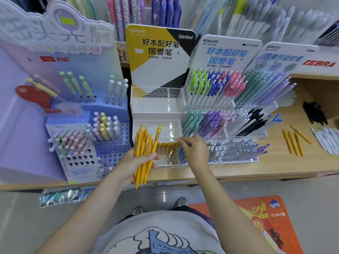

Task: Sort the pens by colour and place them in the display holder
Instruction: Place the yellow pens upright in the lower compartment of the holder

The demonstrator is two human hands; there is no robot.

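Note:
My left hand (136, 162) grips a bundle of yellow pens (145, 143), held upright in front of the clear tiered display holder (157, 107) with the yellow and black sign. A row of yellow pens (166, 146) stands in the holder's lowest tier. My right hand (195, 150) reaches to the right end of that row, its fingertips pinching a yellow pen there. The holder's upper tiers hold no pens. More loose yellow pens (294, 141) lie on the wooden shelf at the right.
Filled pen displays stand on both sides: a purple stand (77, 125) at left, clear racks of coloured pens (229, 110) at right. Black pens (314, 112) and white pens (327, 141) lie loose on the shelf at far right. An orange mat (256, 217) covers the floor.

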